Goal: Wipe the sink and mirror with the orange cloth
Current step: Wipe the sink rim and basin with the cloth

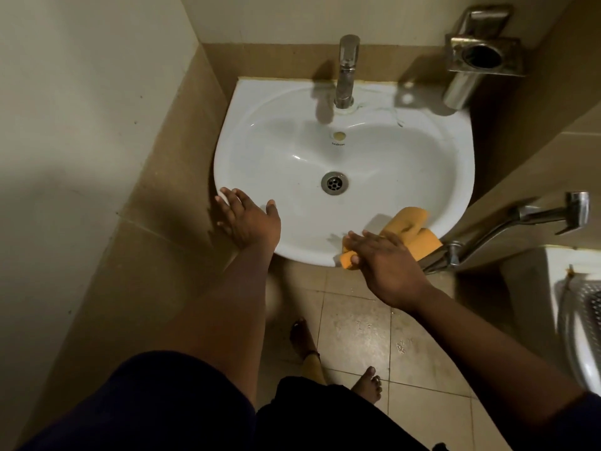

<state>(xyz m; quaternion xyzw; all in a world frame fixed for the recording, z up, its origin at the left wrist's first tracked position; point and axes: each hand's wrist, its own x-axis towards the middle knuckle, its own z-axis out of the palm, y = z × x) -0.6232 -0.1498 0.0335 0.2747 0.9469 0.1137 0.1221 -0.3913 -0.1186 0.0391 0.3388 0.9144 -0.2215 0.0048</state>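
Crumpled orange cloth [410, 228] draped over the white sink [455, 177] rim

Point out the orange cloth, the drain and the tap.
orange cloth [410, 226]: head view, on its folded middle.
drain [334, 182]: head view, on the metal grate.
tap [346, 73]: head view, on its upright body.
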